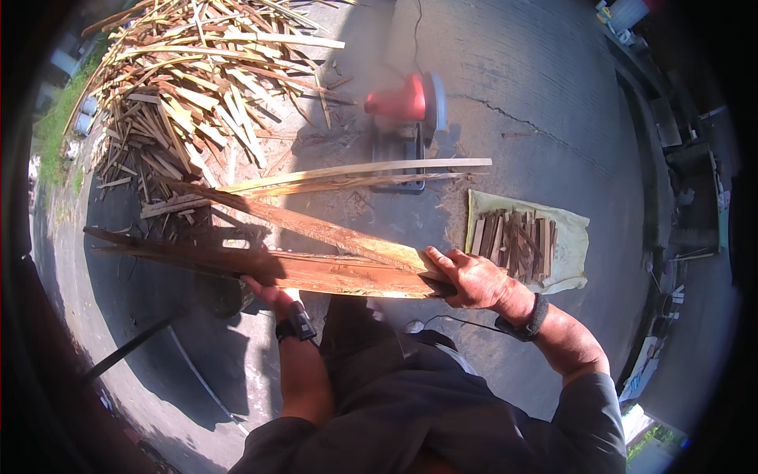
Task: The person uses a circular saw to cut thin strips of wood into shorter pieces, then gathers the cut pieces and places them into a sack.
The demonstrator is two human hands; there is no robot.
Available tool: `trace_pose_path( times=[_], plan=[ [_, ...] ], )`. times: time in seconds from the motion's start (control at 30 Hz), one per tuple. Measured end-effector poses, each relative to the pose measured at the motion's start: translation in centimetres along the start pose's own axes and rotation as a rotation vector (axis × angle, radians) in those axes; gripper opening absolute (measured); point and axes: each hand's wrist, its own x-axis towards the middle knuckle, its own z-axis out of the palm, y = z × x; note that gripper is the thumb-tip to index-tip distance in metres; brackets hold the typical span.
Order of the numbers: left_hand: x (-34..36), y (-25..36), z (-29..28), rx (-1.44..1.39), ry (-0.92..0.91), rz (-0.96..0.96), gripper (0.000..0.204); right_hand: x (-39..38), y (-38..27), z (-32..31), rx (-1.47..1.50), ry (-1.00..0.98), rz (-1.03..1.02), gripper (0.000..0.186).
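Two long, rough wooden planks, a wide reddish-brown plank (316,274) and a narrower plank (316,227) crossing above it, meet at their right ends. My right hand (472,278) is closed round that shared end, thumb side on top. Near the middle of the wide plank, my left hand (272,296) grips its lower edge from beneath; most of its fingers are hidden by the wood. Beyond the planks stands a red cut-off saw (399,101) with a pale round disc (435,103) on a dark base. Two thin wood strips (355,170) lie across that base.
A large heap of split wood strips (197,87) covers the ground at the far left. To the right, short cut sticks (513,243) lie on a pale yellow sack (572,253). Cracked concrete (545,79) spreads behind the saw. A dark pole (130,350) slants at the lower left.
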Motion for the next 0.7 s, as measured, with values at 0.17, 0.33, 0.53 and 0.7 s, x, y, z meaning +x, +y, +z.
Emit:
trace_pose_path(
  times=[0.17, 0.33, 0.53, 0.7],
  plan=[
    [5.7, -4.1, -1.5, -0.446, -0.122, -0.479, 0.078, 8.8, 2.3, -1.3, -0.007, -0.152, -0.004, 0.083],
    [6.0, -10.9, -1.5, -0.129, 0.218, -0.51, 0.079, 13.5, 6.4, -2.3, 0.084, -0.16, 0.035, 0.083],
    [7.9, -16.9, 1.8, -0.061, 0.261, -0.565, 0.074, 16.4, 14.6, 0.2, 0.181, -0.212, 0.16, 0.083],
    [10.4, -22.0, 1.6, -0.11, 0.182, -0.716, 0.077, 18.9, 20.9, 3.6, 0.167, -0.245, 0.231, 0.086]
  ],
)
